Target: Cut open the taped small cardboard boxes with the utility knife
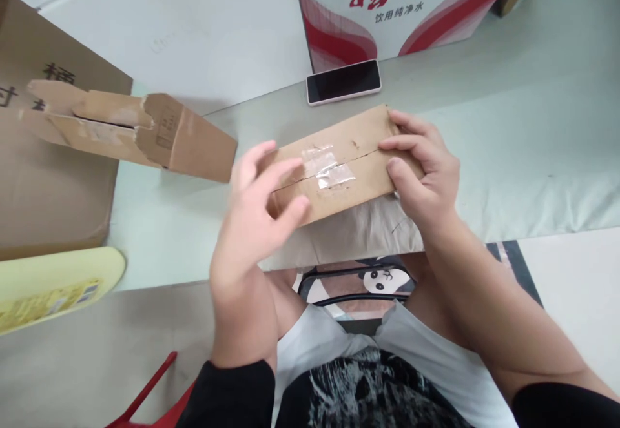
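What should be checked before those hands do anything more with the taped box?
1. Right hand on the right end of the taped box: ok.
2. Left hand gripping firmly: cannot tell; its fingers are spread around the left end.
3. Clear tape crossing the seam: ok.
4. Whole seam taped: not ok; only a middle stretch is covered.
5. Phone apart from the box: ok, it lies beyond it.
6. Box contents known: cannot tell; the inside is hidden.
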A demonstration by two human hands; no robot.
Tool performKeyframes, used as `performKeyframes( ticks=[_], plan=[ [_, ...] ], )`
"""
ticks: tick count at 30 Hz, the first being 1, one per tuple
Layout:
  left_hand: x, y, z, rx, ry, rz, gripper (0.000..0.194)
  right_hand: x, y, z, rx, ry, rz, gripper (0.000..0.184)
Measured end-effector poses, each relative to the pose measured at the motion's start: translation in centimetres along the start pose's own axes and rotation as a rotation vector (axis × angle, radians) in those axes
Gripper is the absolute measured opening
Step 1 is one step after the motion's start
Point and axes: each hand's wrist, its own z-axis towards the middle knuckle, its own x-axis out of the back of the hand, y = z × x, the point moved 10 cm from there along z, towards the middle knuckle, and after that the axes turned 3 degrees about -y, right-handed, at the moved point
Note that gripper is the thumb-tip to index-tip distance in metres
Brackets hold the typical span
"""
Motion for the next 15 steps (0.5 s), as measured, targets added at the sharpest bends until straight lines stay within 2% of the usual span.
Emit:
performKeyframes(
  ticks=[3, 5, 7, 10, 13, 14, 15],
  plan=[
    [-1.3, 1.5, -0.3, -0.03, -0.116, 0.151, 0.086, -0.3, -0.1, 0.2, 0.011, -0.056, -0.015, 0.026],
    [-1.5, 1.4, -0.1, -0.029, -0.118, 0.182, 0.093, -0.7, 0.0, 0.2, 0.007, -0.103, 0.001, 0.035],
    [-1.0, 0.7, 0.1, -0.052, -0.07, 0.115, 0.089, -0.8, 0.8, 0.1, -0.029, -0.101, 0.064, 0.05],
    [0.5, -1.6, 0.4, -0.057, 0.065, -0.125, 0.085, -0.2, 3.0, -0.2, -0.127, 0.012, 0.211, 0.061],
    [2.3, -4.9, 0.2, 0.002, 0.286, -0.494, 0.08, 0.0, 5.1, -0.5, -0.216, 0.097, 0.306, 0.06],
    [2.4, -6.1, 0.1, 0.029, 0.361, -0.674, 0.075, -0.3, 5.4, -0.5, -0.236, 0.094, 0.327, 0.061],
    [1.7, -7.2, 0.1, 0.08, 0.385, -0.84, 0.068, -0.7, 5.6, -0.5, -0.248, 0.071, 0.347, 0.062]
  ],
)
